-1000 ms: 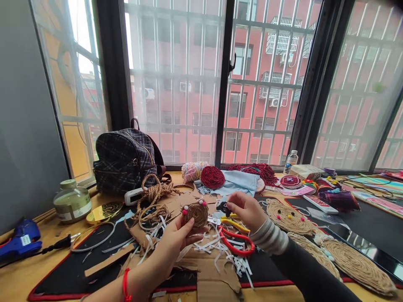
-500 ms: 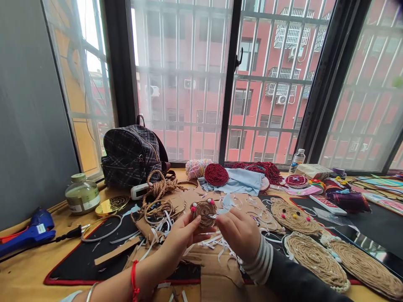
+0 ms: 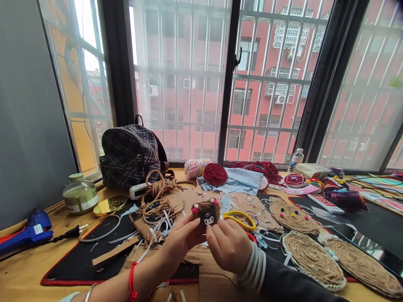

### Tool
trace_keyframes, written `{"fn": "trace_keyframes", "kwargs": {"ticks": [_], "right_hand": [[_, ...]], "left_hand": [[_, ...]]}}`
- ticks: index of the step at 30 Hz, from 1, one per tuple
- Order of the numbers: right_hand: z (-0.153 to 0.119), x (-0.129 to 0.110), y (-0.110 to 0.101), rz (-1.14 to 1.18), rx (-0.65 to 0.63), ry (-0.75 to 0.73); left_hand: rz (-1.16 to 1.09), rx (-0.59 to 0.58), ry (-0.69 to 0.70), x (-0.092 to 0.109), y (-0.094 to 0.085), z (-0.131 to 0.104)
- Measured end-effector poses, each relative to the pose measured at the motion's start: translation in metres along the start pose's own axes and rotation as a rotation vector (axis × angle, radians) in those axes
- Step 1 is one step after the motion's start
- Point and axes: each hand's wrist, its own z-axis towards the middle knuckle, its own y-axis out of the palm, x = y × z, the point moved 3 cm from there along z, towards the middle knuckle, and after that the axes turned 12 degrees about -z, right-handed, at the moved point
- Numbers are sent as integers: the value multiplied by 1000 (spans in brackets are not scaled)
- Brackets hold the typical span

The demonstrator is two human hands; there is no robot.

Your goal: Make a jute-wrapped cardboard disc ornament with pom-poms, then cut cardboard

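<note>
My left hand (image 3: 184, 235) is closed on a small coiled twine disc (image 3: 208, 206), holding it upright above the work mat. Pink and white pompoms (image 3: 195, 208) sit at its two upper corners. Against the disc's front lies a black patch with a white pattern (image 3: 208, 217); whether it is fixed there I cannot tell. The fingers of my right hand (image 3: 231, 245) are pinched at the patch's lower edge. Just behind that hand rests a yellow loop-shaped handle (image 3: 242, 218), partly hidden.
Cardboard (image 3: 217, 272) and paper scraps cover the black mat (image 3: 75, 262). A blue glue gun (image 3: 36, 228) and a jar (image 3: 80, 197) stand left. Larger twine discs (image 3: 315, 258) lie right. At the back are a backpack (image 3: 132, 155) and dark red yarn (image 3: 215, 174).
The black patch now faces me flat against the disc; before, it showed as a thin edge. My right hand has dropped slightly and turned, uncovering the yellow handle.
</note>
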Motion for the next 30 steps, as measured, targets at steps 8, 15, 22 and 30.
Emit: {"fn": "trace_keyframes", "kwargs": {"ticks": [8, 15, 22, 30], "right_hand": [[-5, 10, 4, 130, -67, 135], [-35, 38, 39, 664, -469, 870], [-36, 30, 50, 889, -581, 931], [-37, 27, 52, 924, -559, 923]], "left_hand": [[162, 75, 77, 2, -1, 2], [228, 43, 32, 5, 6, -2], [246, 24, 15, 5, 5, -2], [257, -7, 14, 3, 2, 0]]}}
